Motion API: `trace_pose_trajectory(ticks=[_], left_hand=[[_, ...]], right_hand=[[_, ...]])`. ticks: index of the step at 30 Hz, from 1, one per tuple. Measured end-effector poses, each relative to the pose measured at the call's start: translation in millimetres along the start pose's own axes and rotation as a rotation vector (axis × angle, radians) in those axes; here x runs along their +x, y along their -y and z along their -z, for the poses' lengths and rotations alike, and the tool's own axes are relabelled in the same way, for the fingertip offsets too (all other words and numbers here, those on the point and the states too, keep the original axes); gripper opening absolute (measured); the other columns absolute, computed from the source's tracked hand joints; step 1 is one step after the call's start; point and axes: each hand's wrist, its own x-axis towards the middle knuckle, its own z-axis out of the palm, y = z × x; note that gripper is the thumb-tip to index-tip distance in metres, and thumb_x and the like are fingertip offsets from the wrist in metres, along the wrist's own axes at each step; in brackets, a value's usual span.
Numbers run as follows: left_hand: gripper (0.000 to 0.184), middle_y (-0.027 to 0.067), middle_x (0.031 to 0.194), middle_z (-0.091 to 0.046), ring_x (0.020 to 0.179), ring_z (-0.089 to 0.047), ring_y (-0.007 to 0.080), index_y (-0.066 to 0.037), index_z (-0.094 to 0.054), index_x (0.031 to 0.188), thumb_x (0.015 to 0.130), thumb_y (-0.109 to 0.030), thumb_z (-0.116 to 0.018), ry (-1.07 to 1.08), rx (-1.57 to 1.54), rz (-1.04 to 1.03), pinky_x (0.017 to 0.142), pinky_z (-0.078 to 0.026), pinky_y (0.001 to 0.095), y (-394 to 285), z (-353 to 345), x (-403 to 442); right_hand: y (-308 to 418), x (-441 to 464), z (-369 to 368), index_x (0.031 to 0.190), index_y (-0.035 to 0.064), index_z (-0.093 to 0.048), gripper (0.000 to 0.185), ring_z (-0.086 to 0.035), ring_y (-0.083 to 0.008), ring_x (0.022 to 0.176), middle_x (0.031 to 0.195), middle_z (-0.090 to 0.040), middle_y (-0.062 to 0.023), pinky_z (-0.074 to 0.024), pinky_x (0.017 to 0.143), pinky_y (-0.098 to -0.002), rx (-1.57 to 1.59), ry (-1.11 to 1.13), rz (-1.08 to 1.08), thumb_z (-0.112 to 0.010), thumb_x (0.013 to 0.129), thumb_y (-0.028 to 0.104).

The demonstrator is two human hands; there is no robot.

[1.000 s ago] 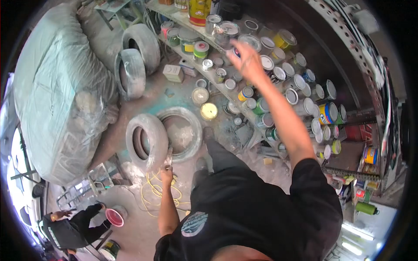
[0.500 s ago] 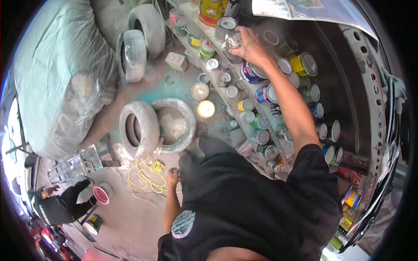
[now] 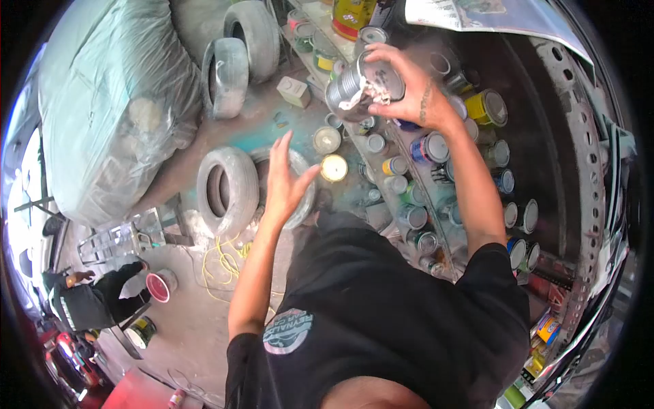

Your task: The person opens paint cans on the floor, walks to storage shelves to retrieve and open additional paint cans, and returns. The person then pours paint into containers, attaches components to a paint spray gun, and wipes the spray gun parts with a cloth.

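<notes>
My right hand grips a grey metal paint can near one end, with the can tilted on its side. White crumpled or peeling material clings to the can by my fingers. What is inside the can cannot be seen. My left hand is raised in front of me, fingers stretched and thumb apart, touching nothing. Below it stands a round tin with a pale yellow top, beside a dusty tin. Behind the held can runs a shelf of paint cans, including a blue-labelled can.
Old tires lie on the floor, one a grey tire. A plastic-covered bulky shape fills the left side. A yellow cord is coiled on the floor. Another person is near a red-rimmed bucket.
My right hand has lifted the metal can off the shelf and brought it left, tilting it. My left hand has risen from my side and opened.
</notes>
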Motion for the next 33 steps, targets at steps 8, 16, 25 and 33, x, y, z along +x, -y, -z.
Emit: trace_pose_trajectory(ticks=[8, 16, 25, 33], left_hand=[[0.135, 0.0236, 0.162, -0.034, 0.148, -0.041, 0.0357, -0.003, -0.017, 0.165, 0.063, -0.027, -0.102, 0.043, -0.488, -0.126, 0.12, -0.039, 0.0457, -11, -22, -12], [0.134, 0.0191, 0.153, -0.047, 0.135, -0.057, 0.0354, -0.012, -0.011, 0.166, 0.069, -0.033, -0.1, 0.12, -1.294, 0.077, 0.113, -0.049, 0.0507, 23, -13, -57], [0.133, 0.0186, 0.15, -0.05, 0.131, -0.06, 0.0343, -0.013, -0.008, 0.166, 0.071, -0.04, -0.097, 0.061, -1.269, 0.113, 0.095, -0.062, 0.0492, 38, -2, -69], [0.131, 0.0164, 0.149, -0.051, 0.126, -0.062, 0.0301, -0.014, -0.006, 0.168, 0.076, -0.047, -0.093, 0.148, -1.282, 0.141, 0.087, -0.061, 0.0419, 50, 3, -66]], right_hand=[[75, -41, -62, 0.131, 0.0101, -0.057, 0.072, -0.048, -0.0399, 0.142, 0.153, -0.05, -0.018, -0.0394, 0.118, -0.0474, 0.098, 0.099, 0.018, -0.091, 0.069, 0.023], [106, -75, -110, 0.128, 0.0099, -0.058, 0.064, -0.042, -0.0406, 0.148, 0.157, -0.045, -0.0194, -0.0351, 0.121, -0.0487, 0.226, 0.113, -0.088, -0.089, 0.076, 0.031], [139, -70, -128, 0.113, 0.0057, -0.07, 0.042, -0.058, -0.0383, 0.119, 0.127, -0.062, -0.0175, -0.0466, 0.103, -0.0479, -0.09, -0.122, 0.069, -0.086, 0.081, 0.027], [141, -66, -138, 0.096, 0.0023, -0.076, 0.019, -0.066, -0.0264, 0.09, 0.092, -0.071, -0.0079, -0.048, 0.085, -0.0411, 0.006, -0.099, -0.034, -0.081, 0.085, 0.018]])
